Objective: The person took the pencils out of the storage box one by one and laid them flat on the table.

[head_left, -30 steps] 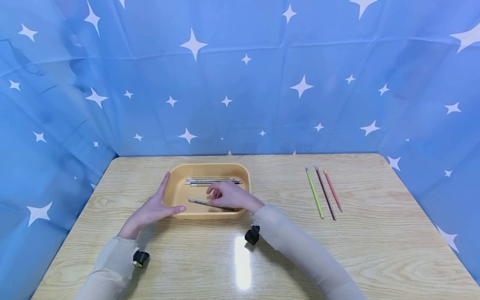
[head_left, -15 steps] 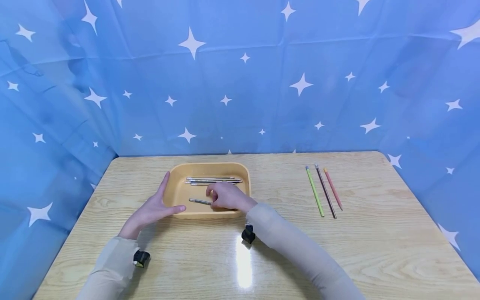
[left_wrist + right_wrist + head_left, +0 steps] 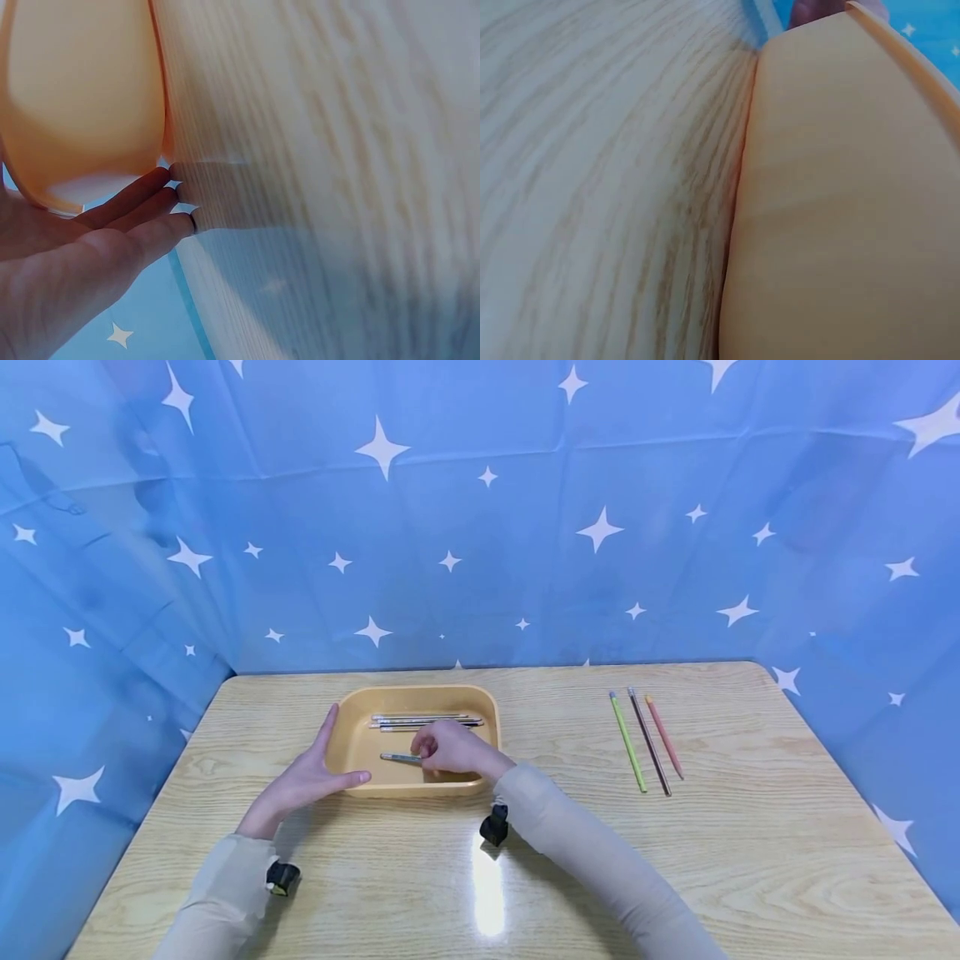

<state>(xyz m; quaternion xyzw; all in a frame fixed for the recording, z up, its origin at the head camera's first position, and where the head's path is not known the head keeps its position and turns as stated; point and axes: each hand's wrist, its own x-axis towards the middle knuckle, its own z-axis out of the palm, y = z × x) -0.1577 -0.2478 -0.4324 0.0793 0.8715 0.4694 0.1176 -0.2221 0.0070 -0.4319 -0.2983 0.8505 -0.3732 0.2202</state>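
In the head view, a tan plastic tray [image 3: 360,792] stands on the table with several pencils [image 3: 390,722] lying side by side toward its back. My right hand [image 3: 453,747] reaches over the tray's right side and pinches a dark pencil [image 3: 400,758] near the front wall. Its left end sticks out past the fingers; the rest is hidden by the hand. My left hand [image 3: 303,777] rests against the tray's left front corner, thumb and fingers spread and straight. The left wrist view shows those fingers [image 3: 142,191] along the tray's outer wall.
Right of the tray, a green pencil [image 3: 628,743], a dark brown pencil [image 3: 649,743] and a red pencil [image 3: 664,737] lie apart on the wood-grain table [image 3: 750,843]. A blue star-patterned cloth [image 3: 487,527] hangs behind the table. The right wrist view is mostly tray wall [image 3: 840,195].
My right hand has lowered onto the dark pencil and now pinches it; the pencil's left end has shifted slightly up and to the right. The left hand has stayed in place.
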